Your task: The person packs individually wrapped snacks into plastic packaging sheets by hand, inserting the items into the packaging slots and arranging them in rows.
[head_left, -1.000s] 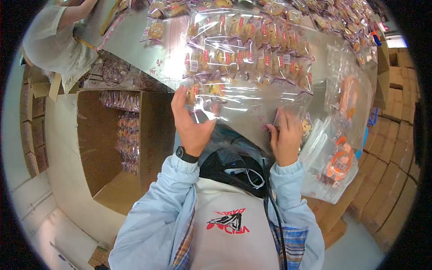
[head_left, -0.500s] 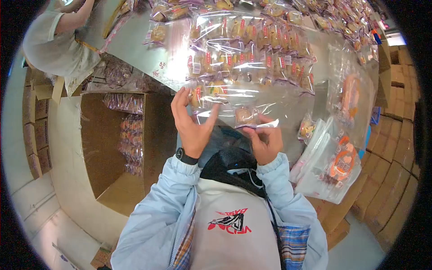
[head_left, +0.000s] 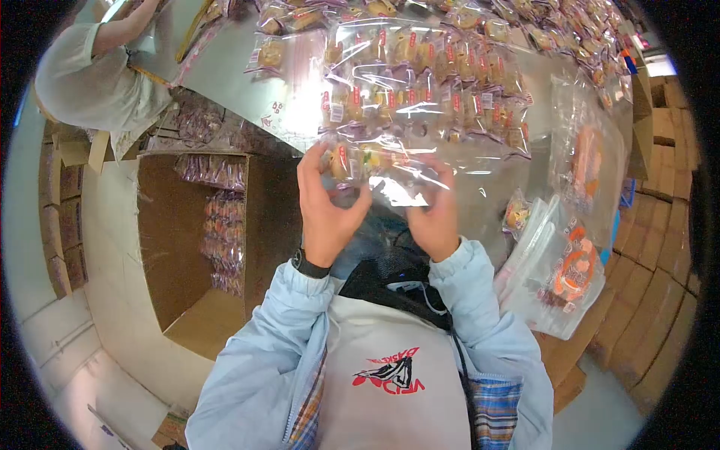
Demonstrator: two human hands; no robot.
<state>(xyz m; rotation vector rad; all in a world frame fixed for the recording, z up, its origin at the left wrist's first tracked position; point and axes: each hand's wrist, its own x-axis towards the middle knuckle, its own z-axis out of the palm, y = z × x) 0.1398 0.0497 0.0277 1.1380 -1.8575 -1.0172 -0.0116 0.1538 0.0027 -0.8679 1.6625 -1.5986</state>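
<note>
Clear plastic shines across the bag [head_left: 424, 86] of wrapped snacks lying on our desk [head_left: 225, 67]. Left of the bag are an open carton [head_left: 274, 225] with packets inside and, farther up, a co-worker [head_left: 97, 82]; right of it lie a loose packet [head_left: 517, 214] and some printed bags [head_left: 570, 274]. More packets crowd its far side, cut off at the top. Glare hides part of its near row and our right fingertips. The bag stretches ahead of our hands: our left hand [head_left: 330, 214] curves, thumb and fingers apart, at its near left corner, our right hand [head_left: 435, 217] at its near edge; how firmly either grips, we cannot tell
</note>
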